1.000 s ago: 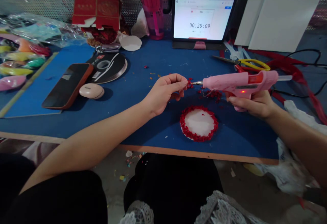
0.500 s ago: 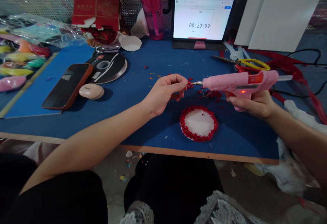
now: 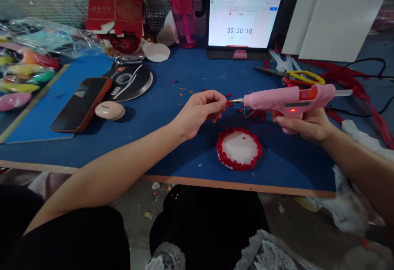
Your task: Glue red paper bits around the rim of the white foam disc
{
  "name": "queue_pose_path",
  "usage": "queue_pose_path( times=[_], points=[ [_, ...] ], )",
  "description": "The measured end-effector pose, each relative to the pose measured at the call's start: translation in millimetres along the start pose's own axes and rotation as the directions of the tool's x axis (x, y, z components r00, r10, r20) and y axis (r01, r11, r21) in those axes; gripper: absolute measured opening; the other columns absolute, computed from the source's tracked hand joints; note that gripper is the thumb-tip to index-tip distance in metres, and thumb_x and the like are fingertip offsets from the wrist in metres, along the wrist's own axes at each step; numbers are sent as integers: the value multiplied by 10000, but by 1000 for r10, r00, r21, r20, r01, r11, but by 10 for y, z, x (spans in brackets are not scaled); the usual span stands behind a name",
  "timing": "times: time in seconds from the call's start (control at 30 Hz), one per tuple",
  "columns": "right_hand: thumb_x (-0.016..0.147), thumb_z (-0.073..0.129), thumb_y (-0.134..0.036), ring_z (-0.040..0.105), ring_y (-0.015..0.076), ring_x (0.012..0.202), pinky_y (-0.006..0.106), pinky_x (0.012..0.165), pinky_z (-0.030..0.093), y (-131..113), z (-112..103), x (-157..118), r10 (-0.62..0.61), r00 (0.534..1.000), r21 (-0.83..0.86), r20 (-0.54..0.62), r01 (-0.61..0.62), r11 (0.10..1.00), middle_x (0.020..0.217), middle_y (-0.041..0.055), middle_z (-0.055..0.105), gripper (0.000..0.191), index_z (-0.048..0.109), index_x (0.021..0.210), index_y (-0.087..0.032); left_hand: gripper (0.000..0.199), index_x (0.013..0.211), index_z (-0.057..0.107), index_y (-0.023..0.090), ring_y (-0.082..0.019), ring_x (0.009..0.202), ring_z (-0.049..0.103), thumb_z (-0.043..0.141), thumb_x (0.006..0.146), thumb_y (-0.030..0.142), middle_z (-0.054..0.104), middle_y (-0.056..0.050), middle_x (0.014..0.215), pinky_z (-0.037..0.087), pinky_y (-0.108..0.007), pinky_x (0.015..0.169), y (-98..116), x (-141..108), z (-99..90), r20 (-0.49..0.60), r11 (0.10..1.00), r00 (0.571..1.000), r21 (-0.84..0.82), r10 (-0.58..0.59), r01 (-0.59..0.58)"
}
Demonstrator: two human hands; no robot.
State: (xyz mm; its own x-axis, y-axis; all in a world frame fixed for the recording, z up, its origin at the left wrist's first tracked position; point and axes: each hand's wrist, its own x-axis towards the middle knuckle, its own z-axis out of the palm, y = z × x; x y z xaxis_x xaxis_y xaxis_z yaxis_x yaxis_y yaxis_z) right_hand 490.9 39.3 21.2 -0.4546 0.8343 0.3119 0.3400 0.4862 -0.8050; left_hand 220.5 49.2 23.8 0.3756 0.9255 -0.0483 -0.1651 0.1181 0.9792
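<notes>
A pink hot glue gun [image 3: 277, 97], its red light lit and a clear glue stick out of its back, is gripped in my right hand [image 3: 310, 125]. Its metal nozzle points left, at the fingertips of my left hand [image 3: 205, 108]. Those fingers are pinched on a small red piece [image 3: 228, 103], mostly hidden by the fingertips. Below the nozzle, a white disc [image 3: 238, 147] lies flat on the table, edged with a ring of crumpled red pieces [image 3: 222, 140]. More loose red pieces [image 3: 258, 115] lie behind the disc, under the gun.
Scissors [image 3: 303, 77] with yellow handles, red ribbon [image 3: 353, 83] and a black cable lie at the right. A tablet [image 3: 246, 19] stands at the back beside a pink bottle [image 3: 186, 19]. To the left are a phone [image 3: 81, 104], a ribbon spool [image 3: 132, 81] and a beige case [image 3: 110, 110].
My left fingertips have tipped down slightly around the red piece at the nozzle. The glue gun and the disc have hardly moved. The tablet's timer has gone up by one second.
</notes>
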Motion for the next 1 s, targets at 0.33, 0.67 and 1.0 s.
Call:
queue_pose_path(
  times=[0.33,0.67,1.0],
  points=[
    [773,719,-376,469,104,372,270,368,373,40,-24,15,76,990,40,-118,-72,997,565,-5,592,178,637,761,-219,132,736,577,149,-40,533,496,684,770,218,547,30,657,386,-147,485,-25,-2,-1,43,997,998,61,40,-43],
    [766,620,-466,480,184,503,348,575,377,288,-207,247,266,915,-628,-302,-401,667,436,37,474,418,372,512,-246,92,784,583,165,-70,589,535,618,842,227,590,4,711,430,-187,552,-50,-22,-21,108,875,967,413,229,-254],
    [785,613,-477,563,219,764,356,704,418,281,-275,229,186,907,-514,-379,-373,772,848,90,636,290,566,884,-208,75,825,618,168,-124,757,586,561,873,162,652,-40,847,456,-228,654,10,-76,-30,279,554,874,686,399,-472]
  ],
)
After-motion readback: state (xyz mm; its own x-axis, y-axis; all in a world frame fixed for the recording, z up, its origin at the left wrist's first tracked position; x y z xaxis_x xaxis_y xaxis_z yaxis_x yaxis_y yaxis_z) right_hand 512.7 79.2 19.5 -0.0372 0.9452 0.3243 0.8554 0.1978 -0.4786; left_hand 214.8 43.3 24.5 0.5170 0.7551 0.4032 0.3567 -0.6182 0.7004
